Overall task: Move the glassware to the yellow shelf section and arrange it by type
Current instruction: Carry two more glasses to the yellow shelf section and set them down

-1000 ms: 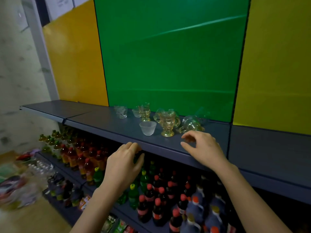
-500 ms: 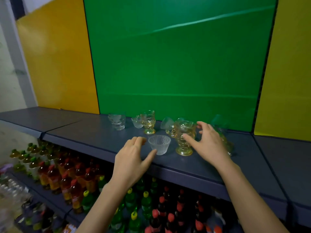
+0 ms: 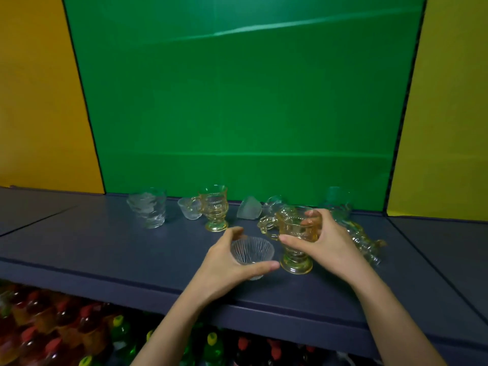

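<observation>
L hand (image 3: 224, 265) fingers curl round ribbed bowl (image 3: 250, 250) — R hand (image 3: 327, 243) fingers grip amber mug (image 3: 295, 261).

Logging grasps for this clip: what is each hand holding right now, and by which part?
The left hand cups the clear ribbed bowl round its wall. The right hand grips the amber footed cup round its body, above the foot.

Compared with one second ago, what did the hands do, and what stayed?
The left hand reached forward from the shelf edge and now holds the clear ribbed bowl. The right hand reached in and grips the amber footed mug. Both still stand there; the other glasses are unmoved.
</observation>
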`<state>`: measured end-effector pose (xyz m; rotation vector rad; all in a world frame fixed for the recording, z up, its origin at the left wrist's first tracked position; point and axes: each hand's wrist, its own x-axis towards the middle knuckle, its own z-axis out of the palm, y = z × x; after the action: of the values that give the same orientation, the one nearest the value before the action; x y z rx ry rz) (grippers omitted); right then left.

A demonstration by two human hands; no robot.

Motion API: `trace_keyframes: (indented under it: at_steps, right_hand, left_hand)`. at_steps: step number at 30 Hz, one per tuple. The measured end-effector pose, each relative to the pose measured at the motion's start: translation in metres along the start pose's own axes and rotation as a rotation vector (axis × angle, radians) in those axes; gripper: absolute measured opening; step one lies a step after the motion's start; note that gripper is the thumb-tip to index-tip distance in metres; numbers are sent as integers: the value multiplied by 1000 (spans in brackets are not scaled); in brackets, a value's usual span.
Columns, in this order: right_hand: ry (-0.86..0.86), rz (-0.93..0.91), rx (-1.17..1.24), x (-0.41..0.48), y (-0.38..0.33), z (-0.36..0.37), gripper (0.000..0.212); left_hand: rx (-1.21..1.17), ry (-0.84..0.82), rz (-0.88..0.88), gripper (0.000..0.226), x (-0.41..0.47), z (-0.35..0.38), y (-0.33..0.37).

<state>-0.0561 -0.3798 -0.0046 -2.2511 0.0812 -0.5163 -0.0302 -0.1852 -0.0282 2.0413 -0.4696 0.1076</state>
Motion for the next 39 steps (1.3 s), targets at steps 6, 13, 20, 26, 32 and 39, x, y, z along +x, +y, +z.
trace_keyframes:
  at_steps: [6,13,20,26,32,39]
  right_hand:
    - [79,70,71,-4,-4,7,70]
    - [246,122,38,-25,-21,12,66]
    - [458,175,36,-72,-29,-10,60]
    - [630,252,-20,-119,-21,-56,63]
    - [767,326,-103,-179,4,-126,63]
    - [854,398,-181,-256,49,-225,63]
  left_hand:
    - [-60,-113,85,79,15,-2,-16]
    - [-143,-130,202,70,23,-13,-25]
    - [-193,-194,346,70,20,-10,-8]
    - [-276,-302,435,75,13,32,33]
    - [-335,-398,533,74,-13,107,92]
    - [-394,-521,575,72,-63,216,172]
